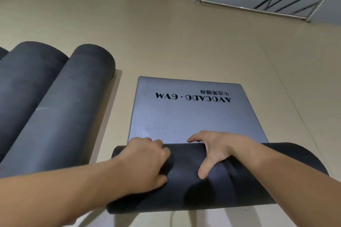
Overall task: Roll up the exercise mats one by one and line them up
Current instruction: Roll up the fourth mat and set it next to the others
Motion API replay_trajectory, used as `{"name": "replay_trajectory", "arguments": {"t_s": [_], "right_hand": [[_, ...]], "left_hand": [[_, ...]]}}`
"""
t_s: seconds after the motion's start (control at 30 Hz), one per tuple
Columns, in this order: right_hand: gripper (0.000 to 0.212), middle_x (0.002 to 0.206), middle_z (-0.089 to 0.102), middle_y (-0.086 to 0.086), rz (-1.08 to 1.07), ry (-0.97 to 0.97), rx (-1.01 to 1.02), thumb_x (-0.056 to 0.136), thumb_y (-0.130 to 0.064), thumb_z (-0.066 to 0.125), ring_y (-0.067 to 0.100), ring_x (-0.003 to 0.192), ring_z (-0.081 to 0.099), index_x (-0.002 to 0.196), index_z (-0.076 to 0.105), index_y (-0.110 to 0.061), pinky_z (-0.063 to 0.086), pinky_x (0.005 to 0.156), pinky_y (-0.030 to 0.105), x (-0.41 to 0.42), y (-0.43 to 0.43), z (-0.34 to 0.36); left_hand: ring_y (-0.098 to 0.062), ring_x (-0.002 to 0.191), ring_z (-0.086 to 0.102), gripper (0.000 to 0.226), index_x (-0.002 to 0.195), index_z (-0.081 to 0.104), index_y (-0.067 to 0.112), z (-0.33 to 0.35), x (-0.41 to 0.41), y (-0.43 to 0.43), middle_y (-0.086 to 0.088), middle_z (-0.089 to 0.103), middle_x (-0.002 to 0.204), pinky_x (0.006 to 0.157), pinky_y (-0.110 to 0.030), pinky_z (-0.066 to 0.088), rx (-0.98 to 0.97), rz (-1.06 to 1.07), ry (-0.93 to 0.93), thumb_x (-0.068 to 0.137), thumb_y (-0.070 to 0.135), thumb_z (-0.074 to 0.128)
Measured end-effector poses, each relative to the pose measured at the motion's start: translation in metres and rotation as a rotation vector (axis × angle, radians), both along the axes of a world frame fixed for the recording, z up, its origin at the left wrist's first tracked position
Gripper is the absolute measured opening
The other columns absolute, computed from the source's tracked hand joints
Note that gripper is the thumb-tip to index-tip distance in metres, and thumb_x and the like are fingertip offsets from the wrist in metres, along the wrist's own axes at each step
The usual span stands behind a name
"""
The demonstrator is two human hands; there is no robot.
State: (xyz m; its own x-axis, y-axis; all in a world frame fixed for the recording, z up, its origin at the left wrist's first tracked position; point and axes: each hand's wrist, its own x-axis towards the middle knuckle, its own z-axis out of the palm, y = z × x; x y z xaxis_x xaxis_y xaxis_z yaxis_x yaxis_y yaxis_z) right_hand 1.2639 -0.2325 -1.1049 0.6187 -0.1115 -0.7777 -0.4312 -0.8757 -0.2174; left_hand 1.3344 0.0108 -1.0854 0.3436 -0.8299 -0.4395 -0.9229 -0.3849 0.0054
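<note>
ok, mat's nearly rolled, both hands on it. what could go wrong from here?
1. Left hand and right hand press the left and middle of the dark rolled section of the grey foam mat; its unheld right end may wind loose or cone.
2. The flat printed tail lies unrolled; easing the grip could let the roll spring open.
</note>
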Motion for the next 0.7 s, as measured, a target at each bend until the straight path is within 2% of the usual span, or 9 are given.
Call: {"name": "replay_trajectory", "arguments": {"t_s": [0.1,0.17,0.23,0.33,0.43,0.5,0.57,0.63,0.7], "right_hand": [[0.109,0.143,0.046,-0.017,-0.020,-0.122,-0.090,0.050,-0.066,0.095,0.018,0.136,0.050,0.146,0.044,-0.048,0.046,0.109,0.045,0.008,-0.010,-0.001],[0.103,0.136,0.051,-0.014,0.030,-0.250,-0.219,0.053,-0.071,0.091,0.017,0.130,0.053,0.142,0.048,-0.043,0.048,0.100,0.042,0.012,-0.008,0.002],[0.094,0.128,0.054,-0.010,0.103,-0.374,-0.347,0.061,-0.073,0.085,0.019,0.124,0.054,0.140,0.049,-0.038,0.044,0.088,0.037,0.012,0.001,0.007],[0.068,0.129,0.053,-0.003,0.196,-0.455,-0.500,0.088,-0.067,0.067,0.024,0.121,0.054,0.142,0.048,-0.032,0.042,0.085,0.036,0.007,0.021,0.016],[0.055,0.127,0.053,-0.002,0.187,-0.551,-0.504,0.097,-0.066,0.048,0.025,0.121,0.054,0.141,0.050,-0.033,0.045,0.091,0.037,-0.012,0.040,0.016],[0.080,0.136,0.047,-0.004,0.114,-0.536,-0.490,0.082,-0.081,0.048,0.024,0.130,0.045,0.150,0.039,-0.040,0.043,0.100,0.041,-0.028,0.052,0.014],[0.110,0.152,0.030,0.002,0.095,-0.422,-0.552,0.068,-0.086,0.054,0.029,0.143,0.029,0.160,0.011,-0.044,0.037,0.107,0.051,-0.041,0.060,0.008],[0.131,0.163,0.009,0.011,0.086,-0.327,-0.598,0.064,-0.084,0.066,0.037,0.153,0.009,0.157,-0.017,-0.047,0.031,0.110,0.059,-0.051,0.060,0.000],[0.141,0.166,0.000,0.013,0.102,-0.294,-0.589,0.061,-0.079,0.078,0.040,0.156,-0.002,0.154,-0.024,-0.048,0.027,0.114,0.065,-0.057,0.053,0.000]], "left_hand": [[-0.049,0.148,0.029,0.104,0.165,0.009,0.004,-0.021,-0.027,0.008,-0.029,0.018,0.166,0.116,-0.055,0.035,0.185,-0.005,-0.016,0.096,0.065,0.058],[-0.054,0.158,-0.006,0.122,0.160,-0.027,0.003,-0.045,-0.027,0.015,-0.030,-0.018,0.170,0.129,-0.061,0.009,0.198,0.022,-0.074,0.097,0.059,0.061],[-0.053,0.158,-0.012,0.127,0.157,-0.033,0.002,-0.062,-0.018,0.018,-0.030,-0.022,0.170,0.128,-0.061,0.001,0.127,0.029,-0.126,0.095,0.065,0.059],[-0.049,0.156,0.011,0.142,0.163,-0.018,0.006,-0.062,0.002,0.011,-0.025,0.000,0.171,0.128,-0.060,0.015,0.071,0.042,-0.088,0.079,0.082,0.065],[-0.030,0.122,0.049,0.134,0.155,0.019,0.016,-0.042,0.036,-0.005,-0.007,0.043,0.143,0.107,-0.047,0.045,-0.028,0.030,-0.011,0.055,0.081,0.079],[-0.022,0.103,0.057,0.115,0.141,0.033,0.027,-0.027,0.057,-0.015,0.002,0.053,0.123,0.094,-0.043,0.055,-0.019,0.050,0.054,0.049,0.075,0.083],[-0.020,0.092,0.061,0.101,0.128,0.040,0.031,-0.020,0.065,-0.022,0.007,0.057,0.110,0.087,-0.041,0.059,0.014,0.084,0.126,0.048,0.072,0.084],[-0.018,0.089,0.064,0.093,0.120,0.043,0.033,-0.022,0.060,-0.027,0.010,0.060,0.104,0.086,-0.040,0.060,0.039,0.133,0.223,0.048,0.071,0.086],[-0.016,0.095,0.067,0.090,0.120,0.049,0.036,-0.028,0.049,-0.026,0.013,0.065,0.108,0.091,-0.039,0.060,0.069,0.228,0.435,0.047,0.068,0.091]]}}
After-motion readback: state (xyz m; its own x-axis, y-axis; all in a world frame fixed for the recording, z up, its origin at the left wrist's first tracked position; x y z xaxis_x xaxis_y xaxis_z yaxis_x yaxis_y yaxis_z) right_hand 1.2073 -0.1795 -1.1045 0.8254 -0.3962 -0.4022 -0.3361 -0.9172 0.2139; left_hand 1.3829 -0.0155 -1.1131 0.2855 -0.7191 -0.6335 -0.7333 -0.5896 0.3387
